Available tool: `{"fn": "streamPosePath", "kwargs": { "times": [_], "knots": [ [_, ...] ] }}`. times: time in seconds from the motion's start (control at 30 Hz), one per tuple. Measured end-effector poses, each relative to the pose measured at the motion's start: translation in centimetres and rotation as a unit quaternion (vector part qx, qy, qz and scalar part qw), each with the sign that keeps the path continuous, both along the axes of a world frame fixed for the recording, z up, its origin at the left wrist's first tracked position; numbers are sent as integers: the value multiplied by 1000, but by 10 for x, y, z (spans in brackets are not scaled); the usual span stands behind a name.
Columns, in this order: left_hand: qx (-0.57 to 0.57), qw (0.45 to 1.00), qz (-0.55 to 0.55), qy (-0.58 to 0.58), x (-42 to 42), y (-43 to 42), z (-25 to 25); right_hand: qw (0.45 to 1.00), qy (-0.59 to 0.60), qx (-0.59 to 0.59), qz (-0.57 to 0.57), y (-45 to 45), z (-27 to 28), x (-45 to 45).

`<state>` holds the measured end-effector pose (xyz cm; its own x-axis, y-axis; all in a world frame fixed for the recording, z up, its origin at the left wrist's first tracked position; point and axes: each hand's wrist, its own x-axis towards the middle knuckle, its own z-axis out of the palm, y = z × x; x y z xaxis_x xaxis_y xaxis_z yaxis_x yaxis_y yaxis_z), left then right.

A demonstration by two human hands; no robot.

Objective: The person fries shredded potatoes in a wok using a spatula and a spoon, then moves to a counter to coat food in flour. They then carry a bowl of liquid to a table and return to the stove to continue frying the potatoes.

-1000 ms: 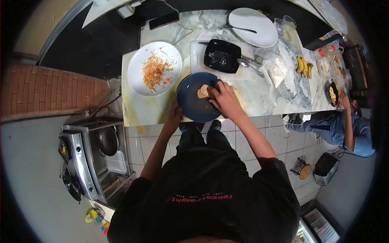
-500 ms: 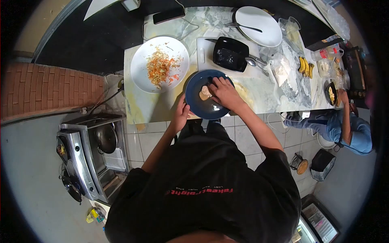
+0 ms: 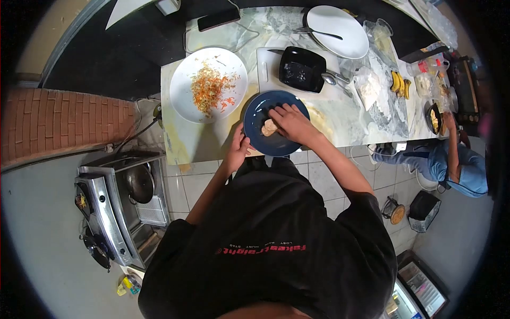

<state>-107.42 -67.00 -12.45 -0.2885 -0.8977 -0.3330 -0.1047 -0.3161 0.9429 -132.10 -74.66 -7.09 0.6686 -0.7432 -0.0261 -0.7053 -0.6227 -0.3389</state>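
A dark blue plate (image 3: 258,144) is at the counter's front edge. My left hand (image 3: 237,149) holds its left rim, with the thumb and fingers closed about the edge. Inside the plate lie pale, soft-looking pieces of food (image 3: 269,127), perhaps dough or meat. My right hand (image 3: 293,125) is over the plate, its fingers bent and pressed together around the right side of these pieces. The fingertips partly hide what they grip. Left of the blue plate is a large white plate (image 3: 182,101) with a heap of shredded carrot and other vegetables (image 3: 208,90).
Behind the blue plate, a black square bowl (image 3: 302,85) sits on a white cutting board (image 3: 263,74), with spoons (image 3: 329,78) beside it. White plates (image 3: 340,32) with a fork, a bag of white powder (image 3: 367,90) and bananas (image 3: 398,84) are farther right. A co-worker (image 3: 459,165) stands at far right.
My right hand has shifted slightly left, its fingers curling closer to the pale pieces, which sit a little differently. The left hand keeps its hold on the rim.
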Motion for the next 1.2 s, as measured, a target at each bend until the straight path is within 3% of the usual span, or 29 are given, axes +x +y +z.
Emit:
{"fn": "streamPosePath", "kwargs": {
  "times": [0.57,0.87,1.03,1.2],
  "knots": [
    [8,1000,4,8,3,1,-11,998,20,61,4,15,12,15],
    [11,1000,3,12,3,1,-11,999,30,1,21,21,17,10],
    [16,1000,-5,18,5,0,-16,995,-83,-19,-53,21,47,6],
    [16,999,9,29,3,0,-14,987,-73,-99,-99,25,48,-1]
  ]
}}
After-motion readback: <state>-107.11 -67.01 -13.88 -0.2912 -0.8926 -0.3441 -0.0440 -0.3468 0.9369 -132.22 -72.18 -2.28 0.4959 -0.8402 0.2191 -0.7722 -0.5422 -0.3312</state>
